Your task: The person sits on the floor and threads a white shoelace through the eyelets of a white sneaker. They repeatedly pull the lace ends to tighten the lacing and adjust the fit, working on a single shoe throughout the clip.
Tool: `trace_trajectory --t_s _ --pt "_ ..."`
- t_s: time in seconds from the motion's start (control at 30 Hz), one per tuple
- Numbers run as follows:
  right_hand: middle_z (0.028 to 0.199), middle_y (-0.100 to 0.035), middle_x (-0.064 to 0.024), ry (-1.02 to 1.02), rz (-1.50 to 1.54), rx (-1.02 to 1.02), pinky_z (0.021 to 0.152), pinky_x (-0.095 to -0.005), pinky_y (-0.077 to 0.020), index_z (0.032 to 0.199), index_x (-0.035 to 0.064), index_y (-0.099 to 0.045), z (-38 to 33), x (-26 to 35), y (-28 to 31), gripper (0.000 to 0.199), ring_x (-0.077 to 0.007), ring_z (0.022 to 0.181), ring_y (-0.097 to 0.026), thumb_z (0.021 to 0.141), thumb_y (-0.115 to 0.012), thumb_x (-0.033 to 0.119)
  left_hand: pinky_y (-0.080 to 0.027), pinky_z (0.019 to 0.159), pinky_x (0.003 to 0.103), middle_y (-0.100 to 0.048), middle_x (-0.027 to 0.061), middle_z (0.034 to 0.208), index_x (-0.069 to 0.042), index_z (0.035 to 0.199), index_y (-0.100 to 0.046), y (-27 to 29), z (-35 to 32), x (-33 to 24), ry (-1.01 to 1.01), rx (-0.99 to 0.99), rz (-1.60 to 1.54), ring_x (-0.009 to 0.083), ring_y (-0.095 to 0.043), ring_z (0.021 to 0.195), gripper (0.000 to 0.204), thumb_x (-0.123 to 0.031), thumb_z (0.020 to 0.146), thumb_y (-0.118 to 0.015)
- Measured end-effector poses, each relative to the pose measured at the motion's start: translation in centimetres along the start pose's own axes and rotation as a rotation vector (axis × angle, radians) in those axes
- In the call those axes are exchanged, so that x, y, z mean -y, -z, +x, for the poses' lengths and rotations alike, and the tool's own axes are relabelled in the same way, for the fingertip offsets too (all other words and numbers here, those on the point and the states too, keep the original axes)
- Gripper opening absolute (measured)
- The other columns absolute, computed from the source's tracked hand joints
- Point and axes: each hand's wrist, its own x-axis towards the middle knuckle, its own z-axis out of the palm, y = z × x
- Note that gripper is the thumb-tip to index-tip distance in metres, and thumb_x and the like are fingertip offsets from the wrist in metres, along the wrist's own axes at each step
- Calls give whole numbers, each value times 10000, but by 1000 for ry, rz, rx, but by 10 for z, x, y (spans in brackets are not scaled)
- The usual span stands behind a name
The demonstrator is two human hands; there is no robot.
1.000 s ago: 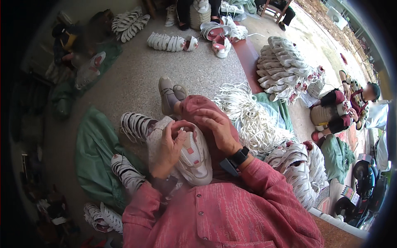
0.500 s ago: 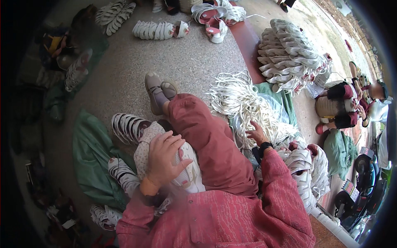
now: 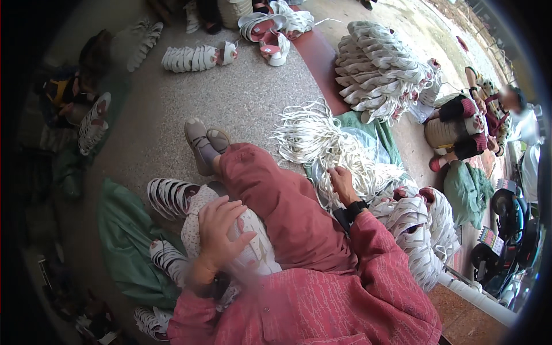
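Observation:
A white sneaker [image 3: 260, 241] with pink patches lies across my lap, on a pale patterned cloth [image 3: 194, 225]. My left hand [image 3: 221, 230] rests over it with its fingers stretched and the thumb spread apart. To the right of my raised knee, my right hand [image 3: 343, 185] reaches over a big loose heap of white shoelaces [image 3: 310, 135]. Its fingers are drawn together at the heap's near side; whether a lace is between them is too small to see. Beside my left leg stands a nested row of white shoe uppers [image 3: 167, 196].
A tall stack of white shoes [image 3: 374, 69] rises beyond the laces. More bundled uppers [image 3: 411, 230] lie by my right elbow. Green sacks [image 3: 129, 241] flank me. At the right sit a co-worker [image 3: 468, 129] and parked scooters [image 3: 506, 224]. Loose shoes [image 3: 275, 49] lie ahead.
My right hand has drawn its spread fingers together over the laces. My left hand stays on the sneaker. The whole view has shifted, so the surroundings sit further left.

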Motion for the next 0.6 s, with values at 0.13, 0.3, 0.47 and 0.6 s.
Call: trace_trajectory --t_s 0.13,0.3,0.47,0.6 --pt "739 -626 -144 461 -185 198 642 -362 -465 1037 -8 -645 -111 141 -31 217 -251 661 -588 1005 -553 186 -303 1097 474 -587 130 1313 -62 1347 -555 1 -1 3 61 29 -240 344 -480 1281 752 -392 713 -790" --pt "839 -648 -172 975 -238 673 672 -439 -505 1001 61 -632 -244 200 -85 117 -374 812 -657 903 -605 118 -367 1086 430 -592 131 1292 -32 1357 -544 42 0 -51 -131 -47 -334 314 -497 1260 678 -187 747 -796" --pt "831 -632 -150 1178 -234 787 637 -437 -501 990 89 -626 -277 222 -91 117 -336 790 -659 873 -620 99 -514 737 257 -699 49 918 20 1099 -673 85 -65 -44 368 151 -849 89 -640 760 240 -38 869 -704" --pt "869 -649 -97 1193 -597 644 602 -421 -503 972 106 -637 -254 241 -63 87 -289 773 -672 898 -608 141 -439 516 235 -665 39 717 34 865 -701 151 -137 -11 452 287 -903 73 -540 550 245 -195 948 -681"
